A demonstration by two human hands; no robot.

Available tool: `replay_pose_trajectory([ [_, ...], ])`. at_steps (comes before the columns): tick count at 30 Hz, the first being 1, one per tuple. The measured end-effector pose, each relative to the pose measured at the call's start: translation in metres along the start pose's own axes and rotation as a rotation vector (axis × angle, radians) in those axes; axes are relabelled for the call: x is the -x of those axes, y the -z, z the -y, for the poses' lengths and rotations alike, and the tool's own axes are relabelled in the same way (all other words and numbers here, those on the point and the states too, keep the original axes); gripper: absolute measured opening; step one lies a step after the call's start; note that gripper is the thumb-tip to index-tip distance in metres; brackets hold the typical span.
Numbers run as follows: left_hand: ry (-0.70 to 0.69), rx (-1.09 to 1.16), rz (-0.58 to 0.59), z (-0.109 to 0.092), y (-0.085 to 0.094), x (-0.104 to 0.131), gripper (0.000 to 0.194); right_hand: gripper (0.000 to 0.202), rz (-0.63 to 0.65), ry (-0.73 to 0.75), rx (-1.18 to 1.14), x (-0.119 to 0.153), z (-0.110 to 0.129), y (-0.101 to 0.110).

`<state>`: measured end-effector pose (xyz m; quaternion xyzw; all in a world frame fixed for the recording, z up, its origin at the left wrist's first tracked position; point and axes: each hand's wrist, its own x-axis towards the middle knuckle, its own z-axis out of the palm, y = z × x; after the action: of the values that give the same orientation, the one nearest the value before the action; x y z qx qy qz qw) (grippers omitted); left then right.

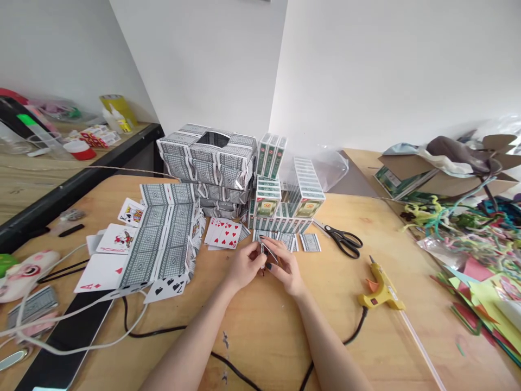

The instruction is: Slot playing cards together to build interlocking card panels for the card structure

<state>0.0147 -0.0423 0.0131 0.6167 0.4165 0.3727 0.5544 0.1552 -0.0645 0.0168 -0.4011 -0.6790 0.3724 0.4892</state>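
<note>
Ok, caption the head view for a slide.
Left hand and right hand hold a playing card before stacked card boxes.

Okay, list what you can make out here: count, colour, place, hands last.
Card structure: one, grey-white, back centre
Card panel: one, grey, left
Face-up cards: several, white, left and centre
Face-down cards: several, grey, centre
Card boxes: many, green-white, back centre
Scissors: one pair, black-handled, right
Glue gun: one, yellow, right
Glue stick: one, translucent, lower right
Plastic bag: one, clear, back centre
Cardboard box: one, brown, back right
Yarn: one heap, multicoloured, right
Paper: many pieces, multicoloured, right edge
Cables: several, black and white, left and front
Cup: one, red-white, far left
Table: one, light wood, underneath
Card piece: one, whitish, centre
Left hand: one, centre, pinching card piece
Right hand: one, centre, pinching card piece
</note>
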Motion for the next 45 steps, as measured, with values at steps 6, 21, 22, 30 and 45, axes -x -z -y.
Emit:
replay_pose_trajectory([
  [6, 0.047, 0.105, 0.002, 0.002, 0.005, -0.004, 0.015, 0.052, 0.050, 0.089, 0.101, -0.002, 0.004, -0.001],
  [21, 0.040, 0.184, 0.136, -0.002, 0.013, 0.001, 0.029, 0.036, -0.194, -0.210, -0.243, 0.000, -0.006, -0.007],
  [22, 0.000, 0.134, 0.076, -0.003, 0.014, 0.001, 0.025, 0.036, -0.210, -0.244, -0.281, 0.000, -0.006, -0.007],
  [30, -0.459, -0.430, -0.039, -0.014, 0.008, 0.005, 0.062, 0.037, -0.268, -0.352, -0.251, -0.002, -0.008, -0.010],
  [45, -0.358, -0.604, -0.134, 0.010, 0.007, -0.003, 0.059, 0.041, -0.179, -0.396, -0.157, -0.002, -0.009, -0.010],
])
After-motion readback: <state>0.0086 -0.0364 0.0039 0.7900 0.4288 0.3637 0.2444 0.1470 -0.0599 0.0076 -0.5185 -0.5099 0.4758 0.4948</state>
